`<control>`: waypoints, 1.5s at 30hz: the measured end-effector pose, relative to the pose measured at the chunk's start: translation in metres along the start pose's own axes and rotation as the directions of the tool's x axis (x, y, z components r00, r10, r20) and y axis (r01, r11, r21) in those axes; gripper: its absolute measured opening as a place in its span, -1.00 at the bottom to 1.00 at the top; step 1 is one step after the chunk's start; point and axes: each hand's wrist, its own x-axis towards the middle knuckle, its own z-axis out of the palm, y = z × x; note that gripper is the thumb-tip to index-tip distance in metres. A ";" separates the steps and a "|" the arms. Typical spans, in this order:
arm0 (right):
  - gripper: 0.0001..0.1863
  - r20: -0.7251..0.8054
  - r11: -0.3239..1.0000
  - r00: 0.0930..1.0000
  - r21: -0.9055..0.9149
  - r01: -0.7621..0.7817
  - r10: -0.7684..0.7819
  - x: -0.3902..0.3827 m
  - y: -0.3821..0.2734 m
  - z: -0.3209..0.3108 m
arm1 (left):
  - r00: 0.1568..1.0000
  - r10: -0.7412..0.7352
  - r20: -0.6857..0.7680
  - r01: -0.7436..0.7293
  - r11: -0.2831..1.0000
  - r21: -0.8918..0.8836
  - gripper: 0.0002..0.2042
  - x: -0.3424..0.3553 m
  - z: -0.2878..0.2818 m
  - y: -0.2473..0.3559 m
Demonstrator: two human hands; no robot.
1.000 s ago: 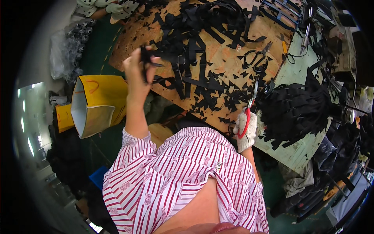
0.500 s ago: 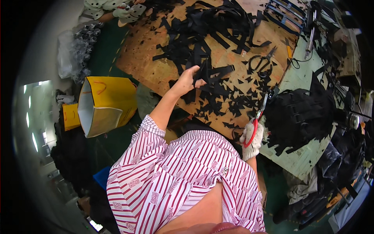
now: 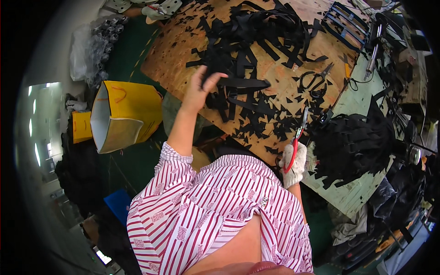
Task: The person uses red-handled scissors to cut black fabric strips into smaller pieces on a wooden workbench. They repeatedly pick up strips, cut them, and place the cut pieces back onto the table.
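Note:
My bare left hand reaches over the wooden table, thumb and fingers apart at the edge of a heap of black webbing straps. A flat black strap lies just right of my thumb. Dark webbing shows between thumb and fingers, but no grip on it is visible. My right hand, in a white knitted glove, is closed around red-handled scissors near the table's front edge. Their metal blades point away from me. Small black triangular offcuts are scattered between my hands.
Black-handled scissors lie on the wooden table. To the right, a pile of black straps covers part of a pale green surface. A yellow bag stands at left. Another person's gloved hand is at the far left.
My left hand has moved left, away from the middle of the table, and its fingers have spread. The right hand keeps the scissors in nearly the same place.

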 end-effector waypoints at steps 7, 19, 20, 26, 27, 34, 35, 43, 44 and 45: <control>-0.74 0.047 0.999 0.999 0.038 0.011 -0.013 -0.002 -0.002 0.005 | 0.826 0.307 -0.473 -0.502 0.782 -0.369 -0.89 0.012 -0.099 0.032; -0.65 0.032 1.000 0.999 -0.026 0.018 -0.017 -0.003 0.006 0.009 | 0.875 0.092 0.475 -0.349 0.800 0.487 -0.66 -0.021 0.071 -0.102; -0.65 0.018 1.000 1.000 -0.011 0.015 -0.015 -0.004 0.007 0.006 | 0.866 0.073 0.495 -0.344 0.806 0.482 -0.58 -0.022 0.081 -0.114; -0.67 -0.035 0.997 0.999 0.069 -0.030 0.033 -0.005 0.009 0.001 | 0.862 0.015 0.507 -0.331 0.775 0.539 -0.54 -0.019 0.090 -0.134; -0.68 -0.036 0.997 0.999 0.068 -0.031 0.034 -0.005 0.010 0.000 | 0.857 0.016 0.516 -0.343 0.764 0.546 -0.54 -0.017 0.088 -0.135; -0.71 0.011 1.000 1.000 0.006 -0.029 0.029 -0.004 0.004 0.004 | 0.908 0.127 0.400 -0.323 0.819 0.474 -0.62 -0.012 0.075 -0.140; -0.67 0.028 0.998 0.998 -0.033 -0.051 0.051 -0.001 0.007 0.002 | 0.911 0.254 0.326 -0.396 0.759 0.516 -0.80 -0.010 0.074 -0.136; -0.52 0.234 0.959 0.947 -0.123 0.255 -0.221 0.008 0.034 0.010 | 0.930 -0.272 0.245 0.329 0.915 -0.233 -0.80 -0.023 0.057 -0.067; -0.48 0.254 0.893 0.933 -0.306 0.329 -0.256 0.010 0.031 0.013 | 0.925 -0.281 0.255 0.344 0.905 -0.251 -0.79 -0.025 0.056 -0.064; -0.44 0.270 0.869 0.936 -0.377 0.320 -0.227 0.008 0.028 0.014 | 0.920 -0.290 0.265 0.359 0.893 -0.270 -0.78 -0.026 0.056 -0.063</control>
